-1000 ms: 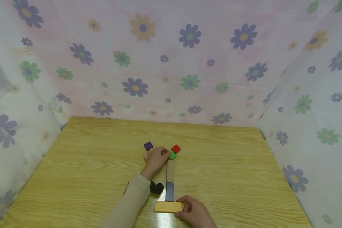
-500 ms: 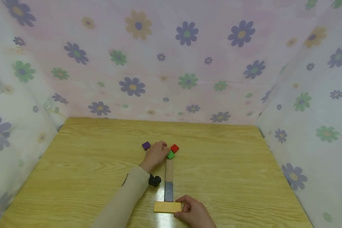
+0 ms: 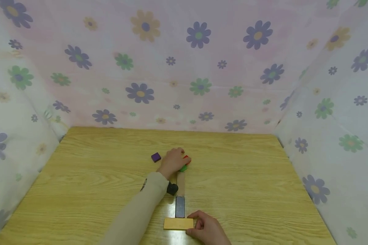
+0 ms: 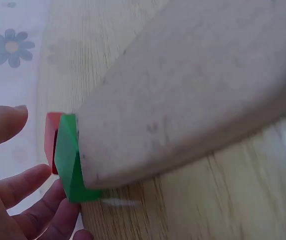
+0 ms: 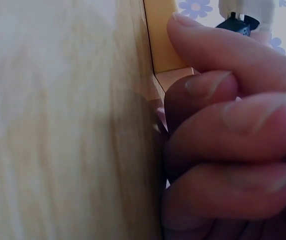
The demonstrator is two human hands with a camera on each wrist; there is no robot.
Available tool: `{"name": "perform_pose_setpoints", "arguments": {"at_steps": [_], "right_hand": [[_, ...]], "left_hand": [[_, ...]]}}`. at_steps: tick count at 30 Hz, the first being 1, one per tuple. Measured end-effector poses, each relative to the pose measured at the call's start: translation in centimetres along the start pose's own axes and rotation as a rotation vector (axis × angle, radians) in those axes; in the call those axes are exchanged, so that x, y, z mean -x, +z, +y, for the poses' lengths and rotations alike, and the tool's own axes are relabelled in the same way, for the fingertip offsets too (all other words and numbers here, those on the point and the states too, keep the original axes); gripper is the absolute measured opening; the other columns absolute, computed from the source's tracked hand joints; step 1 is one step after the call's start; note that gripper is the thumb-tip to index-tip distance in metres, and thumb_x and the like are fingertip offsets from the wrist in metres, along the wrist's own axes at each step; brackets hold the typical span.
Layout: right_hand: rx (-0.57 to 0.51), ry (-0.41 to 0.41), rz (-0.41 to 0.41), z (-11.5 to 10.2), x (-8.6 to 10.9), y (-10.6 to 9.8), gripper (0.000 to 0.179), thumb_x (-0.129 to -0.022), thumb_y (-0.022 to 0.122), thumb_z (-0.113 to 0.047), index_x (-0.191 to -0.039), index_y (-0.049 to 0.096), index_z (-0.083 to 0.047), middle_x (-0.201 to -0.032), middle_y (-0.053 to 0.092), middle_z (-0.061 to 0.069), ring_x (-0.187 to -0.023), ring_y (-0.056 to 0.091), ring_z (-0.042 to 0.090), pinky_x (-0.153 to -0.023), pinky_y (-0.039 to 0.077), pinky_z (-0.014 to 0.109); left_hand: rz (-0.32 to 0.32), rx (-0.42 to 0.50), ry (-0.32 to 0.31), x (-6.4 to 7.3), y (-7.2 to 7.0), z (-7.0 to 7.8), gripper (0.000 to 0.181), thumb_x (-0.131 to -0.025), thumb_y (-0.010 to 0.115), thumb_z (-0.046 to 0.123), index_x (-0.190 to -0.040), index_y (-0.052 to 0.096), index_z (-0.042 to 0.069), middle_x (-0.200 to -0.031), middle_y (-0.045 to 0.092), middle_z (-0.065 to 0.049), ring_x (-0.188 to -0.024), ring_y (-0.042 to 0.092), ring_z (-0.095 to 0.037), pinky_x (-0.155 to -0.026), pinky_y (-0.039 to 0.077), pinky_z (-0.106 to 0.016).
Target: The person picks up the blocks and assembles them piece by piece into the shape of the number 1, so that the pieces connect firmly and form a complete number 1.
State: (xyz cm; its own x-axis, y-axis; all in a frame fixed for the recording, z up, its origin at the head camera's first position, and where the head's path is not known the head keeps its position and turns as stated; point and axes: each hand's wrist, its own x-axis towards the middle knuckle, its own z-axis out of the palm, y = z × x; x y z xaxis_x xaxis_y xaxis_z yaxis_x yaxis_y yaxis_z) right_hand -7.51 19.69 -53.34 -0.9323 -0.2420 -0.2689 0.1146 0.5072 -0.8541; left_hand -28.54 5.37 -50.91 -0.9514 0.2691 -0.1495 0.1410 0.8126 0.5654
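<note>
In the head view my left hand (image 3: 172, 160) reaches over the far end of a row of blocks, beside a red block (image 3: 187, 159) and a green block (image 3: 183, 168). The left wrist view shows its thumb standing apart from its fingers (image 4: 30, 185), with fingertips right at the red block (image 4: 50, 140) and green block (image 4: 69, 160). A tan block (image 3: 181, 183) and a black block (image 3: 180, 207) continue the row toward me. Across the near end lies a yellow block (image 3: 178, 224). My right hand (image 3: 209, 227) pinches its right end between thumb and index finger.
A purple block (image 3: 155, 157) lies alone left of my left hand. The black wrist camera (image 3: 172, 188) on my left wrist hangs beside the tan block. Flower-printed cloth (image 3: 178, 68) encloses the wooden table (image 3: 239, 177) at the back and sides.
My left hand has shifted right from beside the green block to over the red and green blocks, partly covering them. My right hand keeps its grip on the yellow block.
</note>
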Motion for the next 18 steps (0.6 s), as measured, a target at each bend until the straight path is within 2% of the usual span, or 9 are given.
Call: {"name": "perform_pose_setpoints", "arguments": {"at_steps": [9,18], "right_hand": [[0.007,-0.025,0.018,0.02,0.06,0.1,0.034,-0.073,0.071,-0.035,-0.101,0.062,-0.019,-0.058,0.049,-0.008,-0.046,0.04,0.002,-0.045,0.035,0.021],[-0.003,-0.021,0.01,0.1,-0.05,0.01,0.033,-0.073,0.071,-0.034,-0.101,0.062,-0.019,-0.058,0.049,-0.008,-0.045,0.04,0.002,-0.045,0.035,0.021]], "left_hand": [[0.04,-0.038,-0.029,-0.03,0.92,0.59,0.042,-0.075,0.059,0.05,-0.098,0.053,0.015,-0.096,0.048,-0.003,-0.086,0.043,-0.023,-0.074,0.036,-0.04],[0.058,0.001,-0.043,-0.21,0.89,0.23,0.035,-0.077,0.059,0.042,-0.097,0.056,0.015,-0.097,0.049,-0.003,-0.087,0.044,-0.023,-0.077,0.036,-0.04]]}}
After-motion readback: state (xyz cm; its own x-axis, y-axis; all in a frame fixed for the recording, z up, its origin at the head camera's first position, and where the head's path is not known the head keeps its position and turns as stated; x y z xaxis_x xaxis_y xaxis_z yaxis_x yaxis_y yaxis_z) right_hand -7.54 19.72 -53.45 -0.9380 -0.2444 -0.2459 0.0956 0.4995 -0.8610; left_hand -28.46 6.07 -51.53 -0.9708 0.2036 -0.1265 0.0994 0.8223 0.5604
